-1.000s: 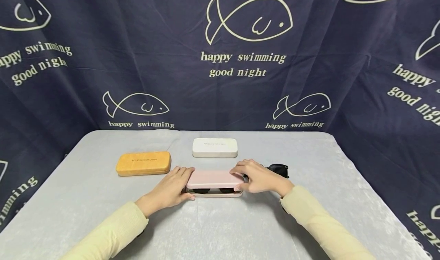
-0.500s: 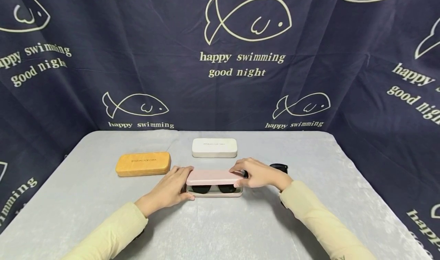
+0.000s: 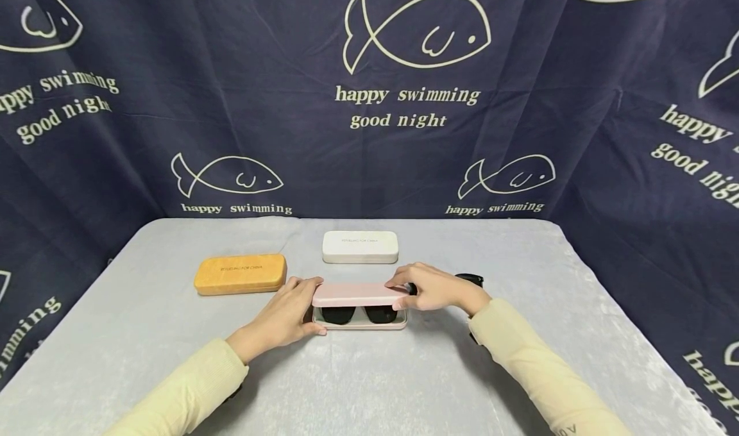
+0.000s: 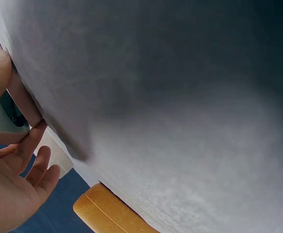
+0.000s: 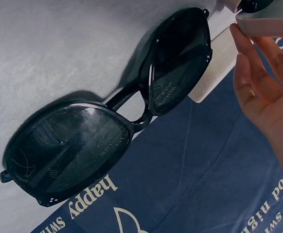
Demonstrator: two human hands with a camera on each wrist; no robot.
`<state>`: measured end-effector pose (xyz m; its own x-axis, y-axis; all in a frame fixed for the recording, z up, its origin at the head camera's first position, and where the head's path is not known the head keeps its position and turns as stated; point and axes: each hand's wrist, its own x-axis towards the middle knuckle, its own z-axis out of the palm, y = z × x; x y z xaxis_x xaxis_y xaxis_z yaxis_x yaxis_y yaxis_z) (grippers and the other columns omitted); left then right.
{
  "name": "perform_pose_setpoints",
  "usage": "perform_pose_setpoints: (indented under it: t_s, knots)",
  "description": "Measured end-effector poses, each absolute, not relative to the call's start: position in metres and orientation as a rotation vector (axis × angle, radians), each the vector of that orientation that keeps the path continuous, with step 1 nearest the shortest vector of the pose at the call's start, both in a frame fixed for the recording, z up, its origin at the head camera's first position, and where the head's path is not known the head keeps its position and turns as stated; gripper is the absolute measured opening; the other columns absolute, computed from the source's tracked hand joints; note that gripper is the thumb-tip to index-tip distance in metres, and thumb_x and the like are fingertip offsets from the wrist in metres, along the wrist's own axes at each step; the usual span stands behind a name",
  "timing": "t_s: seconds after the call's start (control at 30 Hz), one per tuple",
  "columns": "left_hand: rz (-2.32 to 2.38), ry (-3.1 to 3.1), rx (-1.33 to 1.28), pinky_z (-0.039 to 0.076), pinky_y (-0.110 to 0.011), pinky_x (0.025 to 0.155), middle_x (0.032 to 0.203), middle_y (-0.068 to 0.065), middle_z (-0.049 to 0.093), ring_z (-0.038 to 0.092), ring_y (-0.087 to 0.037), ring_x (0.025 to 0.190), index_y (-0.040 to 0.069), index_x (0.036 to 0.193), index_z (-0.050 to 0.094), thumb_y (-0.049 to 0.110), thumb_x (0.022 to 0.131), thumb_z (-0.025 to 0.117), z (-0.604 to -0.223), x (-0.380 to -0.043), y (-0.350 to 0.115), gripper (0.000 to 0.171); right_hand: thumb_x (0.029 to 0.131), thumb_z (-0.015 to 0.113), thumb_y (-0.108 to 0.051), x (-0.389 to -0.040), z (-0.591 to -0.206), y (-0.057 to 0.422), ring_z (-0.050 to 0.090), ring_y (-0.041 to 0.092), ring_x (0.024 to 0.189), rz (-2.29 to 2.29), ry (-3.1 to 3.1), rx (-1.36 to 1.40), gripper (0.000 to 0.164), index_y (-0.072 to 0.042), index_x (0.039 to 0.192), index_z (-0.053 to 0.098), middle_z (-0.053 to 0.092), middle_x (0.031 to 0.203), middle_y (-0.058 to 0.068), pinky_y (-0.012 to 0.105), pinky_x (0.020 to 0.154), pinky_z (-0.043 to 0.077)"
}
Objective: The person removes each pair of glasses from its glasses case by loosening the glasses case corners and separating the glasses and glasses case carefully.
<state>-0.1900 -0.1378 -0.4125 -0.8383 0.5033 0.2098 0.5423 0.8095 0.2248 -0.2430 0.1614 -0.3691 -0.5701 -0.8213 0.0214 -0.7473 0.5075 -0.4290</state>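
A pink glasses case (image 3: 360,294) lies at the middle of the table with its lid partly raised. Inside, the dark lenses of a pair of sunglasses (image 3: 337,315) show through the front gap. My left hand (image 3: 283,314) grips the case's left end, thumb at the lower front edge and fingers toward the back. At the other end, my right hand (image 3: 433,288) pinches the lid between thumb and fingers. A second pair of black sunglasses (image 5: 73,145) lies on the table just beyond the right hand, mostly hidden by it in the head view.
Behind the pink case sits a closed white glasses case (image 3: 360,247). A closed orange-yellow glasses case (image 3: 240,274) is to the left, near my left hand. Pale cloth covers the table (image 3: 358,385), and a navy curtain (image 3: 410,160) printed with fish hangs behind and at the sides.
The pink lid has risen in my right hand, widening the front gap, and more of the sunglasses inside shows. My left hand has stayed on the case's left end.
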Motion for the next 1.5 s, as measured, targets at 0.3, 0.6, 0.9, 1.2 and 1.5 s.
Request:
perform_pose_setpoints:
  t_s: [0.3, 0.6, 0.9, 1.2, 1.5]
  knots:
    - [-0.429, -2.866, -0.798, 0.039, -0.04, 0.093, 0.123, -0.013, 0.056, 0.048, -0.025, 0.109, -0.002, 0.128, 0.042, 0.042, 0.064, 0.079, -0.414, -0.19, -0.137, 0.086, 0.084, 0.062, -0.022, -0.247, -0.368, 0.162, 0.062, 0.017, 0.095, -0.645, 2.497, -1.412, 0.038, 0.002, 0.113, 0.062, 0.066, 0.105, 0.011, 0.034, 0.083, 0.049]
    - [-0.47, -2.864, -0.769, 0.04, -0.04, 0.092, 0.12, -0.013, 0.058, 0.049, -0.025, 0.107, -0.002, 0.127, 0.042, 0.041, 0.062, 0.08, -0.413, -0.189, -0.135, 0.087, 0.087, 0.06, -0.022, -0.25, -0.368, 0.162, 0.061, 0.019, 0.102, -0.634, 2.491, -1.38, 0.038, 0.002, 0.116, 0.061, 0.065, 0.111, 0.011, 0.037, 0.09, 0.047]
    - [-0.494, -2.85, -0.766, 0.041, -0.039, 0.09, 0.118, -0.012, 0.058, 0.049, -0.025, 0.104, -0.002, 0.128, 0.041, 0.041, 0.062, 0.081, -0.414, -0.19, -0.135, 0.088, 0.089, 0.056, -0.023, -0.254, -0.366, 0.163, 0.059, 0.023, 0.108, -0.664, 2.468, -1.353, 0.037, 0.002, 0.116, 0.061, 0.065, 0.112, 0.011, 0.04, 0.094, 0.044]
    - [-0.524, -2.83, -0.78, 0.042, -0.037, 0.086, 0.107, -0.008, 0.06, 0.05, -0.025, 0.1, -0.001, 0.123, 0.042, 0.04, 0.06, 0.082, -0.414, -0.19, -0.136, 0.086, 0.093, 0.05, -0.016, -0.265, -0.365, 0.163, 0.056, 0.003, 0.08, -0.773, 2.382, -1.316, 0.026, 0.0, 0.108, 0.065, 0.068, 0.093, 0.008, 0.024, 0.076, 0.048]
    - [-0.584, -2.857, -0.742, 0.043, -0.035, 0.082, 0.106, -0.006, 0.061, 0.048, -0.021, 0.096, -0.005, 0.133, 0.034, 0.039, 0.059, 0.083, -0.413, -0.189, -0.135, 0.099, 0.093, 0.049, -0.016, -0.277, -0.364, 0.161, 0.047, 0.005, 0.066, -0.76, 2.43, -1.264, 0.021, -0.002, 0.086, 0.063, 0.056, 0.071, 0.005, 0.022, 0.067, 0.042]
